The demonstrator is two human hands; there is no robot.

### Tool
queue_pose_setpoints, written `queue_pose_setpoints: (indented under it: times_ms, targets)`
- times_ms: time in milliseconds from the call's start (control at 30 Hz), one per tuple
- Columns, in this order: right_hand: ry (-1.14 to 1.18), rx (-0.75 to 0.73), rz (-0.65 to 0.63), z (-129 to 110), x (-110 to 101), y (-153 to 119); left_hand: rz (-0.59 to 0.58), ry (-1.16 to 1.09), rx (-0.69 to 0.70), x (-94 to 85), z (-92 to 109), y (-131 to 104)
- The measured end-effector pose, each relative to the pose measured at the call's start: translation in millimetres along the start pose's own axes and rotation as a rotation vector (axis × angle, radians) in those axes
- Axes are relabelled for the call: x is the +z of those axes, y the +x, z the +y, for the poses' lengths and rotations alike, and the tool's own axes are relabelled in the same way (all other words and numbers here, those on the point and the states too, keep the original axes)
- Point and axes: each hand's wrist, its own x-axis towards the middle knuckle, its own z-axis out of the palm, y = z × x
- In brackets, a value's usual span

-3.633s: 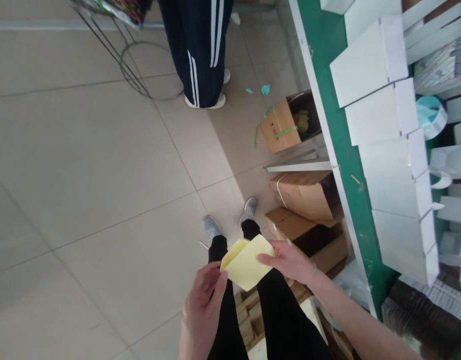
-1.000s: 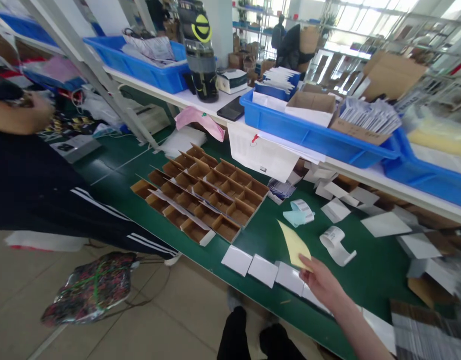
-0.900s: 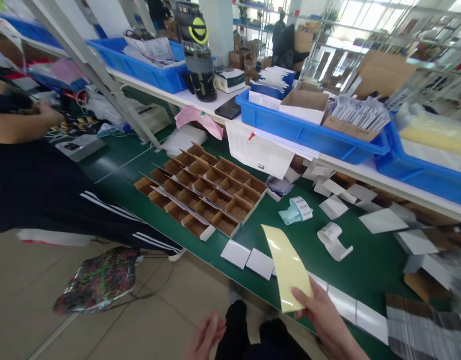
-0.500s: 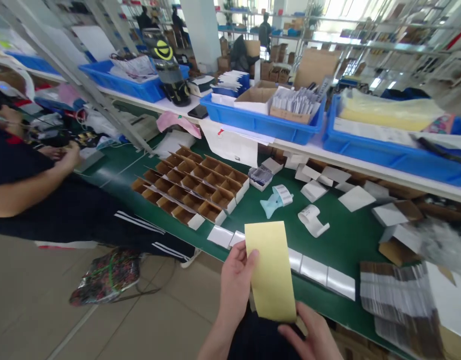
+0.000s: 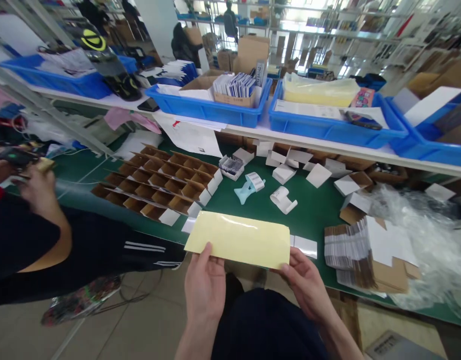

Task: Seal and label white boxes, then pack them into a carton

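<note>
A pale yellow, slightly glossy paper sheet stretches level between my hands above the bench's front edge. My left hand grips its lower left edge, thumb on top and fingers underneath. At the lower right corner, my right hand pinches the sheet between thumb and fingers. Behind the sheet, a row of flat white pieces lies along the bench edge, partly hidden. Just beyond it to the left stand open cardboard boxes with several compartments.
A blue tied strip and a curled label strip lie on the green bench. Flattened cartons are stacked right, beside clear plastic wrap. Blue bins line the shelf. A co-worker's hand is at left.
The yellow sheet has turned from upright to crosswise. My right hand has moved up to its right corner, and my left hand has shifted left. The view has swung right.
</note>
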Motion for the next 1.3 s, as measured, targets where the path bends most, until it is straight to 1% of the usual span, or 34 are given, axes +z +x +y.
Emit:
queue_pose_setpoints:
  times_ms: [33, 100, 133, 167, 200, 233, 267, 300, 333, 367, 433, 467, 500, 533, 567, 600, 667, 733, 800, 867, 967, 1033, 1167, 1233, 1300]
  targets:
    - [-0.011, -0.021, 0.022, 1, -1, -1, 0.000, 0.019, -0.012, -5.2, -4, -6]
    - [-0.048, -0.051, 0.082, -1, -4, -2, 0.013, 0.094, -0.060, -22.2, -11, -15]
    - [-0.072, -0.064, 0.116, -3, -7, -3, 0.059, 0.158, -0.070, -33.3, -14, -18]
    - [-0.097, -0.074, 0.146, -7, -9, -3, 0.142, 0.242, -0.043, -45.0, -16, -20]
    - [-0.118, -0.086, 0.174, -11, -12, -3, 0.247, 0.341, 0.028, -55.9, -17, -22]
    - [-0.135, -0.099, 0.194, -16, -15, -3, 0.346, 0.447, 0.133, -64.6, -16, -25]
    - [-0.147, -0.110, 0.201, -20, -17, -3, 0.410, 0.554, 0.252, -70.0, -13, -29]
    - [-0.158, -0.119, 0.196, -24, -18, -4, 0.412, 0.669, 0.363, -71.1, -10, -33]
    - [-0.172, -0.122, 0.186, -27, -19, -4, 0.340, 0.791, 0.453, -67.8, -6, -39]
    - [-0.194, -0.123, 0.176, -29, -18, -4, 0.205, 0.911, 0.527, -60.4, -3, -45]
    - [-0.261, -0.116, 0.160, -29, -15, -7, -0.150, 1.106, 0.671, -37.1, 0, -57]
    - [-0.307, -0.119, 0.152, -28, -13, -8, -0.322, 1.151, 0.754, -23.7, -1, -62]
    - [-0.360, -0.130, 0.143, -27, -10, -11, -0.453, 1.165, 0.818, -10.9, -3, -66]
    - [-0.416, -0.148, 0.133, -26, -8, -14, -0.549, 1.156, 0.859, 0.3, -7, -68]
    - [-0.469, -0.170, 0.123, -24, -6, -17, -0.606, 1.142, 0.868, 9.2, -11, -69]
    - [-0.513, -0.193, 0.119, -24, -5, -20, -0.631, 1.133, 0.846, 15.6, -16, -70]
    - [-0.564, -0.231, 0.128, -23, -3, -26, -0.638, 1.125, 0.757, 21.3, -24, -70]
    - [-0.589, -0.257, 0.141, -24, -3, -31, -0.627, 1.122, 0.664, 20.4, -28, -72]
    - [-0.626, -0.283, 0.135, -26, -3, -36, -0.620, 1.111, 0.613, 17.2, -30, -75]
    - [-0.659, -0.301, 0.094, -28, -3, -41, -0.611, 1.093, 0.610, 14.6, -30, -77]
    - [-0.690, -0.302, 0.007, -27, -2, -46, -0.583, 1.075, 0.652, 13.8, -31, -78]
    - [-0.674, -0.311, 0.001, -24, -1, -48, -0.580, 1.073, 0.673, 14.3, -31, -79]
    - [-0.567, -0.353, 0.012, -23, -1, -48, -0.651, 1.073, 0.680, 14.1, -29, -85]
    - [-0.511, -0.312, -0.029, -26, -2, -47, -0.669, 1.072, 0.674, 13.0, -27, -89]
    - [-0.455, -0.213, -0.082, -30, -3, -47, -0.663, 1.076, 0.663, 11.4, -24, -92]
